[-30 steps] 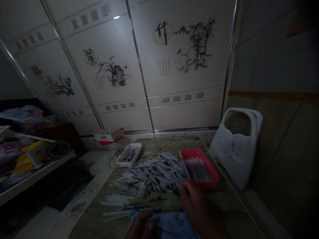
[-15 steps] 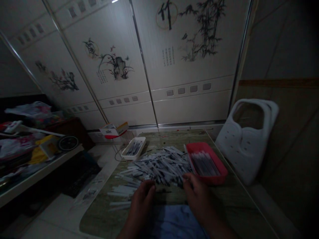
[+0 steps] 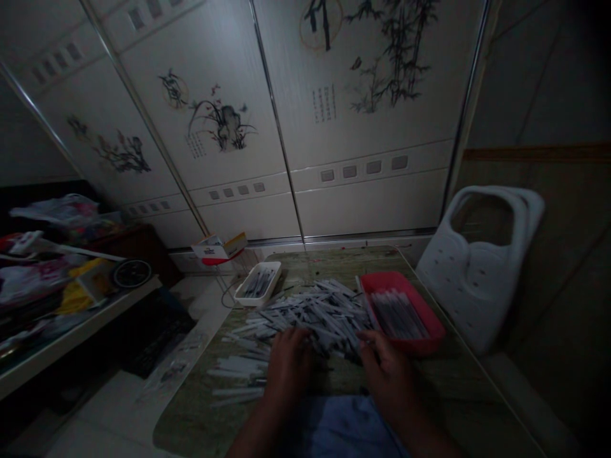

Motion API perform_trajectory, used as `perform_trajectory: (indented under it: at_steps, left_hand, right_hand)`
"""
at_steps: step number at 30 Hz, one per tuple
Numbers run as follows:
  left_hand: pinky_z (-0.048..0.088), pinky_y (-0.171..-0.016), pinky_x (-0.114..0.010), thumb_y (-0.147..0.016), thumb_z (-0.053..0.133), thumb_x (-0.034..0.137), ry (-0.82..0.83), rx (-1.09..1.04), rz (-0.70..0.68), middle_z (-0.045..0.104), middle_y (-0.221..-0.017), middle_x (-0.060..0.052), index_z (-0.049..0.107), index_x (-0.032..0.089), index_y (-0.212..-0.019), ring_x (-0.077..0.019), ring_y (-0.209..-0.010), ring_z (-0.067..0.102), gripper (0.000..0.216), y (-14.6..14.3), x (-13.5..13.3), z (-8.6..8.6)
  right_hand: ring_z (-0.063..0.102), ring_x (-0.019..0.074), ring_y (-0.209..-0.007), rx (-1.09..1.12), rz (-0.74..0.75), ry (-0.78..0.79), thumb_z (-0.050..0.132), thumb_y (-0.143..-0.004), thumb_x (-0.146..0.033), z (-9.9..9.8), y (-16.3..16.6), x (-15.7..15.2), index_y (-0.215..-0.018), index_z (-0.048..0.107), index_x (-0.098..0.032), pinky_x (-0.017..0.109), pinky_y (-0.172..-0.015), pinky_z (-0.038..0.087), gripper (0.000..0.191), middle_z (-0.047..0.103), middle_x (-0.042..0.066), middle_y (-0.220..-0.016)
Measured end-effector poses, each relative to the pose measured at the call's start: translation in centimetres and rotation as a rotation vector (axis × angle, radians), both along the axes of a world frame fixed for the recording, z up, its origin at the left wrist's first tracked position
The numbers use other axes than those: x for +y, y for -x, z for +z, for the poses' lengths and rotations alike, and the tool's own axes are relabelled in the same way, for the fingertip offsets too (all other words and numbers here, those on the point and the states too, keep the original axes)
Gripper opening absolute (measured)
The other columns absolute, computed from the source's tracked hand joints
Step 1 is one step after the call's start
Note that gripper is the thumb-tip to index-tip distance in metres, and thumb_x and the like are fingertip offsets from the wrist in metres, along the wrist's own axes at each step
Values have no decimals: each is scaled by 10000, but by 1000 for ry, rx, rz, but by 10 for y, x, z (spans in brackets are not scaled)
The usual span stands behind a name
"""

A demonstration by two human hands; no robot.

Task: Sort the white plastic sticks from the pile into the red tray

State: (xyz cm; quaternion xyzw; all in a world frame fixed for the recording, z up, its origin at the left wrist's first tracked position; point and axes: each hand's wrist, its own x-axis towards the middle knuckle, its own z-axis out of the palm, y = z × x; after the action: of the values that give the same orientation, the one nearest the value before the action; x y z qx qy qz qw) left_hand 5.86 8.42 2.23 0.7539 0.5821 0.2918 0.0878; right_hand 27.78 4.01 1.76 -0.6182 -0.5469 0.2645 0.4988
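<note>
Pens (image 3: 334, 312), or slim pen-like tubes, lie in a loose, crisscrossed heap at mid-bench, pale bodies mixed with dark ends. The left hand (image 3: 290, 359) is palm down at the heap's near edge, fingers bent among the pieces; whether it grips one cannot be told. The right hand (image 3: 386, 369) stands at the heap's right side, thumb and forefinger drawn narrow; a slim item may sit at the tips, but poor light prevents confirmation. Just beyond it, the red tray (image 3: 422, 346) contains further pens lying roughly parallel. In this observer's judgement, handling at the heap is best done by lifting one piece at a time from the top, pinched near its middle, since a pull from below could slide neighbours loose. Wrists should stay clear of the tray's rim. Better lighting would help tell ends apart. At the far left corner, a white tray (image 3: 247, 302) holds darker slim pieces. Blue cloth (image 3: 344, 423) lies between the forearms. Bare bench (image 3: 195, 407) shows at near left. A white folding chair (image 3: 470, 273) stands right of the bench.
</note>
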Motion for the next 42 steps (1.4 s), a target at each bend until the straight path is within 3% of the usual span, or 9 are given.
perform_trajectory:
  at_steps: [7, 15, 19, 22, 25, 29, 32, 37, 42]
  left_hand:
    - [374, -999, -477, -890, 571, 172, 18, 179, -117, 667, -1291, -92, 708, 289, -1208, -321, -1220, 512, 366, -42, 10, 11]
    - [341, -1010, -503, -904, 603, 216, -26, 304, -138, 702, -1174, -87, 709, 268, -1048, -327, -1212, 522, 187, -53, 15, 14]
    - [362, -995, -491, -917, 583, 192, -53, 251, -191, 719, -1126, -90, 703, 251, -1046, -315, -1178, 549, 186, -48, 15, 17]
    - [406, -956, -443, -938, 551, 194, -92, 35, -253, 724, -1106, -102, 698, 233, -1081, -287, -1101, 594, 209, -42, 12, 22]
    - [454, -900, -387, -953, 580, 313, -73, -388, -180, 730, -1035, -98, 697, 226, -1026, -262, -1007, 639, 163, -39, 8, 30]
    - [501, -776, -311, -878, 685, 490, 178, -1072, 26, 741, -1007, -64, 634, 215, -975, -216, -912, 678, 296, -36, 0, 40]
    - [511, -708, -266, -788, 793, 455, 337, -1407, 111, 742, -973, -49, 593, 211, -971, -171, -820, 689, 364, -34, -6, 43]
    - [532, -718, -247, -776, 832, 316, 448, -1605, 87, 732, -966, -44, 585, 203, -982, -147, -818, 690, 341, -29, -16, 41]
    - [538, -713, -278, -748, 844, 380, 487, -1558, 108, 724, -902, -44, 591, 195, -945, -167, -785, 690, 371, -37, -29, 34]
  right_hand:
    - [722, 238, -1006, 41, 37, -16, 478, -957, -406, 7, -1, -2, -1104, 693, -288, 326, -856, 541, 286, 775, 46, -1078]
    - [731, 234, -969, 55, 40, -5, 484, -947, -394, 11, -3, -2, -1090, 706, -268, 312, -824, 547, 292, 779, 54, -1038]
    - [722, 235, -1004, 75, 53, -32, 481, -958, -389, 10, -2, -3, -1102, 700, -271, 320, -856, 543, 288, 774, 58, -1062]
    - [731, 225, -936, 79, 26, -37, 489, -954, -395, 10, -2, -3, -1076, 703, -297, 309, -805, 544, 265, 778, 32, -1014]
    - [725, 223, -944, 73, 50, -52, 492, -953, -393, 11, -2, -4, -1063, 703, -286, 311, -816, 539, 261, 775, 29, -1004]
    - [721, 236, -941, 91, 114, -41, 497, -950, -391, 12, 0, -5, -1036, 720, -252, 315, -812, 539, 276, 774, 48, -991]
    - [717, 233, -913, 122, 191, -25, 501, -952, -405, 8, 3, -6, -1036, 734, -251, 314, -788, 535, 292, 771, 40, -955]
    - [683, 206, -734, 220, 366, 76, 444, -992, -463, 5, 5, -8, -1119, 740, -262, 287, -636, 506, 380, 752, 25, -869]
    - [678, 201, -770, 368, 509, 76, 494, -997, -465, 16, 6, -12, -1060, 757, -241, 285, -681, 505, 351, 734, 24, -840]
